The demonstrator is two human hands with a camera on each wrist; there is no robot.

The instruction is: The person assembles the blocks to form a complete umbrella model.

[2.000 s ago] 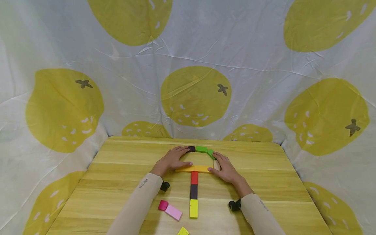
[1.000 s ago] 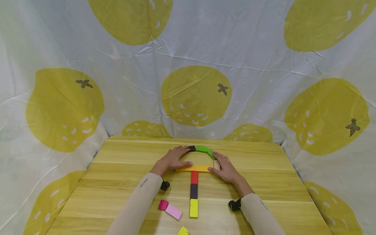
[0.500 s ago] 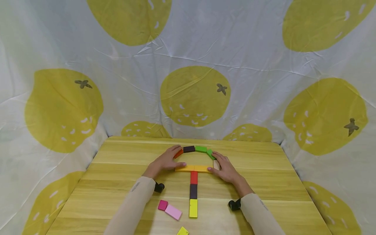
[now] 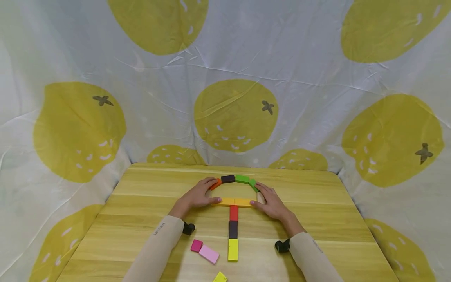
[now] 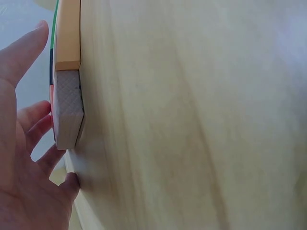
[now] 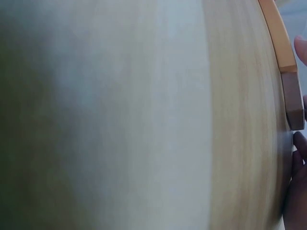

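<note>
Wooden building blocks form an arch over a flat bar, on a stem. My left hand (image 4: 198, 196) lies round the arch's left end, fingertips at an orange-red block (image 4: 216, 184) and thumb over the left orange block (image 4: 225, 202). A plain wooden block (image 5: 69, 110) shows beside that palm in the left wrist view. On the other side my right hand (image 4: 272, 202) rests its fingers by a green block (image 4: 253, 184) and a plain block (image 4: 260, 197), its thumb at the right orange block (image 4: 242, 202). A black block (image 4: 228, 179) and another green block (image 4: 242, 179) top the arch.
Red (image 4: 234, 213), black (image 4: 233, 229) and yellow (image 4: 233, 250) blocks run down from the bar. Nearer my left forearm lie a magenta block (image 4: 196, 246) and a pink block (image 4: 209, 254). Another yellow block (image 4: 220, 277) sits at the frame's bottom edge. A lemon-print curtain (image 4: 299, 117) hangs behind the table.
My left hand has drawn back to the left, uncovering the orange-red block and more of the black one. The right hand stays in place.
</note>
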